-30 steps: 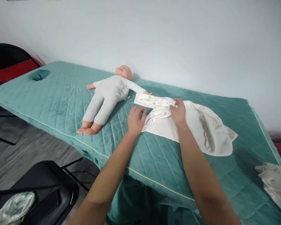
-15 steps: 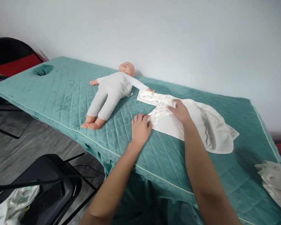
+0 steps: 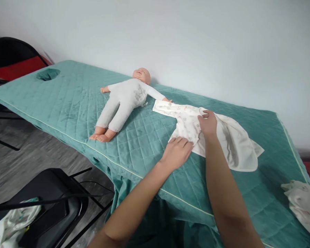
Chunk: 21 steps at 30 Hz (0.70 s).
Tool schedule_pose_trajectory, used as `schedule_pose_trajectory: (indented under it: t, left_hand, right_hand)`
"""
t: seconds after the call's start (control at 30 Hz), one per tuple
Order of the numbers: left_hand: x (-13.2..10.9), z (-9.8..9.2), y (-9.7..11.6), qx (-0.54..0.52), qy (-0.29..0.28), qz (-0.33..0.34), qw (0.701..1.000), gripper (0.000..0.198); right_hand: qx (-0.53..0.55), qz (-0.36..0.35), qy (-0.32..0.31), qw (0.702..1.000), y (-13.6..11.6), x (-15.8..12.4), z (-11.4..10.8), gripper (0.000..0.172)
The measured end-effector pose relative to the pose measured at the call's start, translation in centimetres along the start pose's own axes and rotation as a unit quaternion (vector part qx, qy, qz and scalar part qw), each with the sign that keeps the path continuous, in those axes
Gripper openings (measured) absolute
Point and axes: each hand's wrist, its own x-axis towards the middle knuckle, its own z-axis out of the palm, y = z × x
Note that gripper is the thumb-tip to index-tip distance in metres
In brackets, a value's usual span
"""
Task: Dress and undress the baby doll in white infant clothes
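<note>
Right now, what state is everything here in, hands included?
White garment: spread out, rumpled at its right end
Left hand: on the garment's near edge, fingers bent; grip unclear
Right hand: on the garment, fingers bent; grip unclear
Doll: lying face up, arms out, fabric frayed at one side
Green cover: laid out, hanging over the near edge
Cloth at right: crumpled
Near chair: bearing bunched cloth
</note>
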Motion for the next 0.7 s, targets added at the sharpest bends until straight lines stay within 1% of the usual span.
schedule_pose_trajectory:
  t: [0.07, 0.1, 0.13, 0.17, 0.2, 0.23, 0.3, 0.33, 0.37, 0.4, 0.47, 0.53, 0.57, 0.63, 0.7]
  left_hand:
    - [0.2, 0.4, -0.2, -0.072, 0.007, -0.054, 0.996, 0.025]
    - [0.2, 0.5, -0.5, -0.126, 0.021, -0.092, 0.988, 0.024]
    - [0.1, 0.6, -1.0, -0.182, 0.042, -0.137, 0.973, 0.023]
    - [0.1, 0.6, -1.5, -0.230, 0.072, -0.189, 0.952, 0.023]
    - [0.1, 0.6, -2.1, -0.264, 0.116, -0.246, 0.926, 0.023]
    - [0.0, 0.7, -2.6, -0.278, 0.169, -0.303, 0.896, 0.023]
    - [0.0, 0.7, -3.4, -0.256, 0.272, -0.393, 0.840, 0.024]
    - [0.0, 0.7, -3.7, -0.228, 0.306, -0.417, 0.825, 0.025]
    - [0.0, 0.7, -3.9, -0.197, 0.324, -0.425, 0.822, 0.027]
    - [0.0, 0.7, -3.9, -0.168, 0.328, -0.418, 0.831, 0.029]
    - [-0.1, 0.7, -3.8, -0.128, 0.324, -0.379, 0.857, 0.027]
    - [-0.1, 0.6, -3.5, -0.120, 0.317, -0.331, 0.881, 0.023]
    - [-0.1, 0.6, -3.4, -0.123, 0.306, -0.307, 0.893, 0.022]
    - [0.0, 0.6, -3.2, -0.125, 0.268, -0.264, 0.918, 0.021]
    - [0.2, 0.8, -3.2, -0.116, 0.221, -0.240, 0.938, 0.021]
  right_hand:
    - [-0.037, -0.003, -0.003, 0.999, 0.1, 0.1, -0.1, 0.041]
    - [-0.046, -0.001, -0.010, 0.999, 0.0, 0.1, -0.1, 0.039]
    - [-0.038, 0.006, -0.021, 0.999, 0.0, 0.2, -0.1, 0.038]
    - [-0.005, 0.015, -0.040, 0.999, -0.2, 0.1, -0.1, 0.038]
    - [0.054, 0.020, -0.068, 0.996, -0.4, 0.1, -0.1, 0.040]
    - [0.128, 0.018, -0.104, 0.986, -0.7, 0.0, -0.1, 0.045]
    - [0.260, -0.007, -0.180, 0.949, -1.2, -0.4, 0.1, 0.054]
    - [0.292, -0.025, -0.206, 0.934, -1.3, -0.6, 0.3, 0.056]
    - [0.298, -0.042, -0.219, 0.928, -1.4, -0.8, 0.6, 0.056]
    - [0.287, -0.058, -0.218, 0.931, -1.4, -0.9, 1.0, 0.054]
    - [0.238, -0.098, -0.195, 0.946, -1.0, -1.2, 1.9, 0.046]
    - [0.167, -0.154, -0.168, 0.959, -0.6, -1.3, 2.8, 0.041]
    - [0.125, -0.184, -0.157, 0.962, -0.4, -1.4, 3.1, 0.041]
    - [0.050, -0.236, -0.135, 0.961, -0.1, -1.5, 3.5, 0.043]
    - [0.009, -0.257, -0.098, 0.961, -0.1, -1.6, 3.3, 0.043]
